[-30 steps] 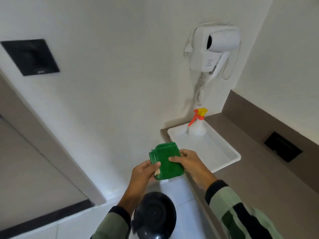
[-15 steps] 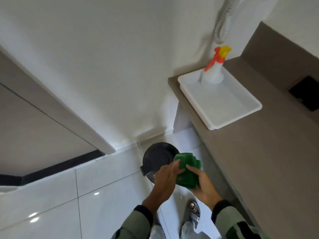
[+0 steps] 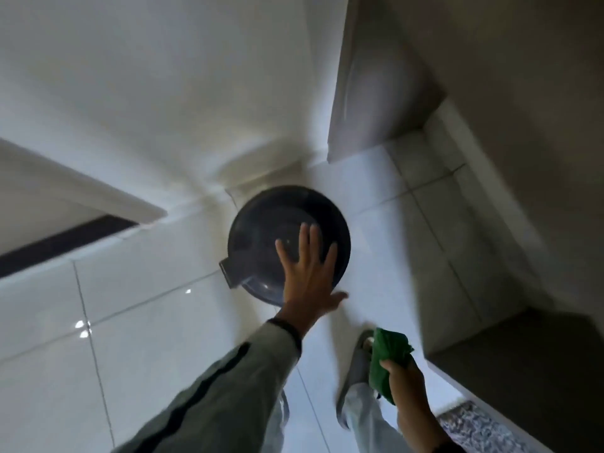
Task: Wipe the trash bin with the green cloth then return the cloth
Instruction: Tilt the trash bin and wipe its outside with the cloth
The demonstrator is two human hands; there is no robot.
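A round black trash bin [image 3: 261,230] with a domed lid stands on the white tiled floor in the corner by the wall. My left hand [image 3: 309,276] reaches out over its lid, fingers spread, holding nothing; whether it touches the lid I cannot tell. My right hand [image 3: 407,384] is low at the right, closed around the folded green cloth [image 3: 387,358], away from the bin. The view is blurred by motion.
A brown counter edge [image 3: 523,354] and cabinet side rise at the right. My foot in a grey sandal [image 3: 358,358] stands on the floor [image 3: 163,322] near the cloth. A speckled mat [image 3: 474,426] lies at the bottom right. White walls close the corner behind the bin.
The view has dropped from the counter and tray to the floor. My left hand let go of the cloth and reached to the bin lid; my right hand kept the cloth and moved right.
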